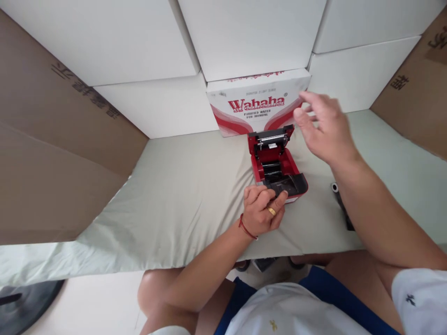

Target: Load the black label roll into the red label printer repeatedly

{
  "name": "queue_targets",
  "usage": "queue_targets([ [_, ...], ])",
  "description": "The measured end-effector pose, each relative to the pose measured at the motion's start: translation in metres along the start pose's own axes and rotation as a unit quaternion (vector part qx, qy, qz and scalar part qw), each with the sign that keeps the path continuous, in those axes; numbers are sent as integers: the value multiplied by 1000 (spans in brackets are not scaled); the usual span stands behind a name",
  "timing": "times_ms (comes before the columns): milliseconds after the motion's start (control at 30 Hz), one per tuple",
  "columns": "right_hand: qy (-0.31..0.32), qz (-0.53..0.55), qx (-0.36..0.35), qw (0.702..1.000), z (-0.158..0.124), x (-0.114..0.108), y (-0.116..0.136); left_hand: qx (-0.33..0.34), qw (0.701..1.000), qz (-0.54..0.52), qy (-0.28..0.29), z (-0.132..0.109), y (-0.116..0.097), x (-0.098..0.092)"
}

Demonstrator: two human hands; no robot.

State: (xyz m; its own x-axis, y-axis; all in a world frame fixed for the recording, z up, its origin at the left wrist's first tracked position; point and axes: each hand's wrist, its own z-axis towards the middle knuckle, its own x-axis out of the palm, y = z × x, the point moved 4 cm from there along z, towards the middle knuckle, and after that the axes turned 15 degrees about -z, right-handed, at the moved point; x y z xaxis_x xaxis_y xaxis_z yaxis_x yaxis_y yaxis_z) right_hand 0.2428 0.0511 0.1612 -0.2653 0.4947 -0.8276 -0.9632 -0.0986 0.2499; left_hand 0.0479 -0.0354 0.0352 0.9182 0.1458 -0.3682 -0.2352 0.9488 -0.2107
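Observation:
A small red and black label printer (292, 164) stands on the cloth with its lid (270, 139) raised, so that black rollers show in its red inside. My left hand (263, 209) is closed on the near left corner of the printer, its thumb and fingers on the black front part. Raised above and to the right of the lid is my right hand (326, 125), somewhat blurred. Its fingers are apart with nothing between them, and it does not touch the printer. A black object with a white round end (335, 187) lies partly hidden behind my right forearm.
Behind the printer stands a white and red Wahaha water carton (256, 104), against stacked white boxes (256, 37). Brown cardboard (52, 153) walls the left side, and more brown cardboard (412, 97) the right. A pale green cloth (188, 186) covers the table.

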Motion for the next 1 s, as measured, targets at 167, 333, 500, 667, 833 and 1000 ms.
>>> queue_targets([
  [167, 126, 59, -12, 990, -9, 36, -10, -2, 1000, 6, -2, -1, 3, -1],
  [333, 50, 137, -99, 984, -69, 23, -19, 7, 999, 26, -23, 1, 2, -4],
  [500, 69, 147, -138, 977, -108, 39, -32, 3, 999, 25, -22, 1, 0, -2],
  [667, 6, 188, -147, 971, -113, 47, -34, -40, 999, -9, -33, 2, 10, -9],
  [833, -22, 199, -157, 967, -115, 48, -36, -134, 989, -52, -42, -2, 34, -19],
  [1000, -51, 212, -184, 958, -118, 51, -37, -201, 974, -85, -60, -5, 40, -22],
])
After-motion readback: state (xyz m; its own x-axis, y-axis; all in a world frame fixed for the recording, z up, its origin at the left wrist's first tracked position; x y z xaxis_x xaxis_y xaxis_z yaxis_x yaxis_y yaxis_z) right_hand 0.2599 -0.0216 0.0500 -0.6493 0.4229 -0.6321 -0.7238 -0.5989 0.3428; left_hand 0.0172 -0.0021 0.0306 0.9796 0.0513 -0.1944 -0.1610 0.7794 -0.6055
